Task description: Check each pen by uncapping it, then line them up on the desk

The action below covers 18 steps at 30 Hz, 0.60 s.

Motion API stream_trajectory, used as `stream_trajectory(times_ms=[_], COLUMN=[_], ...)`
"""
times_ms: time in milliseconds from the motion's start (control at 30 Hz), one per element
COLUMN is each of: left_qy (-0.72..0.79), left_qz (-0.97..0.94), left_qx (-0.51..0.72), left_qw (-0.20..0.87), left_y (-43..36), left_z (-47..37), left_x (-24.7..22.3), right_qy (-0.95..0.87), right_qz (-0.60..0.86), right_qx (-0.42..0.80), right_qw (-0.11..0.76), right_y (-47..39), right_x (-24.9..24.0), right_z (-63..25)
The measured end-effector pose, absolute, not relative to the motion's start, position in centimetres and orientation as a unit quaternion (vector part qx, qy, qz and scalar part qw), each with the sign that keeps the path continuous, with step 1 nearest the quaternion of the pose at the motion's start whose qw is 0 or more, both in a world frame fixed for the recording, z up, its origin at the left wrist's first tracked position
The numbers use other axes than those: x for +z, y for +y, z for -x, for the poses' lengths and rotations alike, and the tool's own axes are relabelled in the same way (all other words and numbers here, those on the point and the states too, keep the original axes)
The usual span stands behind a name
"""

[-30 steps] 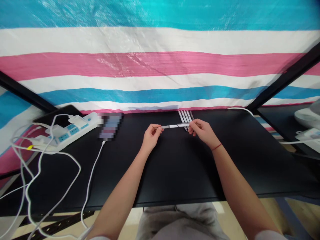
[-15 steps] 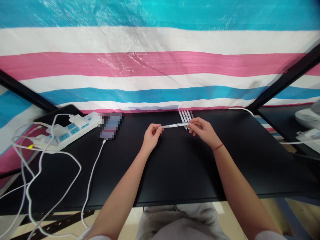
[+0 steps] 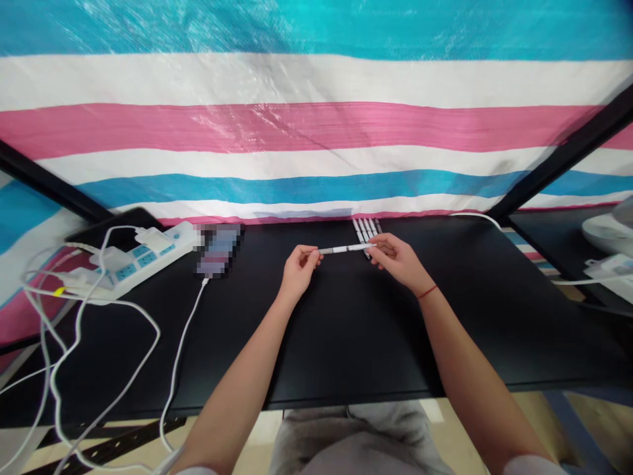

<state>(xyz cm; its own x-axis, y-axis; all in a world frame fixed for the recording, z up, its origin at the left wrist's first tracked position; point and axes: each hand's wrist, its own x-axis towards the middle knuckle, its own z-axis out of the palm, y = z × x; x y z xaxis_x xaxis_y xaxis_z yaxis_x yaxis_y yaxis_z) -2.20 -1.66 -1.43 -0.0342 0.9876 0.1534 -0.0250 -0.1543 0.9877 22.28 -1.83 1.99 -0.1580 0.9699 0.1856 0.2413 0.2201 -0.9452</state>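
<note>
A white and grey pen (image 3: 341,249) lies nearly level between my two hands, above the black tabletop. My left hand (image 3: 299,265) pinches its left end between thumb and fingers. At the other end, my right hand (image 3: 395,256) grips the pen with thumb and fingertips. Just behind my right hand, several similar white pens (image 3: 363,229) rest side by side on the table. Their near ends are partly hidden by the held pen and my right hand.
The black table (image 3: 356,330) stretches in front of me. On the left are a white power strip (image 3: 148,260), tangled white cables (image 3: 79,330) and a blurred-out phone (image 3: 220,249) on a cord. A striped sheet (image 3: 316,125) hangs behind. White equipment (image 3: 613,231) stands far right.
My right hand has shifted very slightly left along the pen. My left hand stays almost still, and the pens on the table have not moved.
</note>
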Motion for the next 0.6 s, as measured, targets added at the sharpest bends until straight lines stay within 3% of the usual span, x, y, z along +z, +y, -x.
stream_trajectory(times_ms=[200, 333, 600], left_qy=[0.464, 0.47, 0.445], left_qz=[-0.518, -0.534, -0.561], left_qx=[0.54, 0.537, 0.503], left_qw=[0.474, 0.454, 0.484], left_y=[-1.9, -2.3, -4.0], left_z=[2.1, 1.9, 0.4], left_x=[-1.4, -1.1, 0.0], right_qy=[-0.682, -0.661, -0.523], right_qz=[0.471, 0.464, 0.424], right_qx=[0.367, 0.408, 0.502], right_qw=[0.422, 0.426, 0.542], right_y=[-2.2, -2.2, -2.0], right_x=[1.9, 2.0, 2.6], right_z=[-21.7, -21.7, -21.0])
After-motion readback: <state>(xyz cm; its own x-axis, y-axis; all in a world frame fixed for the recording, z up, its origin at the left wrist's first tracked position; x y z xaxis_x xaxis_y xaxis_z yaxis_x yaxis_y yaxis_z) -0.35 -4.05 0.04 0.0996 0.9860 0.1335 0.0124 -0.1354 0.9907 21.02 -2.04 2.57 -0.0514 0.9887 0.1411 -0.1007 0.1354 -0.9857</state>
